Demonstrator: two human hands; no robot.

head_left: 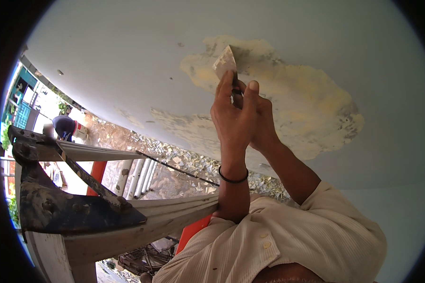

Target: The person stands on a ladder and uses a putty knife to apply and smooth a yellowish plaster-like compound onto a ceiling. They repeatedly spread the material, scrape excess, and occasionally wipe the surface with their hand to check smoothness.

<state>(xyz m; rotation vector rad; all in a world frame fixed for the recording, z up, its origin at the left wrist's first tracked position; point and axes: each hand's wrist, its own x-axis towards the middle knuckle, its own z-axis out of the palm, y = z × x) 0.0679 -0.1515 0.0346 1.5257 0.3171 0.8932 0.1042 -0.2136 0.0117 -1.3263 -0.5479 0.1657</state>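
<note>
A putty knife point(225, 61) with a pale-smeared metal blade lies against a light blue-grey wall point(127, 61). Its edge meets a rough cream patch point(311, 94) where the paint is gone. My left hand point(232, 115), with a black band at the wrist, is closed on the knife, its fingers reaching up to the base of the blade. Close behind it, my right hand point(265, 120) is also closed around the dark handle; the left hand hides much of its grip.
At left stands a ladder with a dark metal top bracket point(71, 207) and pale rails, one beside my left forearm. Paint flakes point(193, 162) litter the ground along the wall's foot. Farther off, a person point(63, 126) is beside a white and red bucket point(80, 130).
</note>
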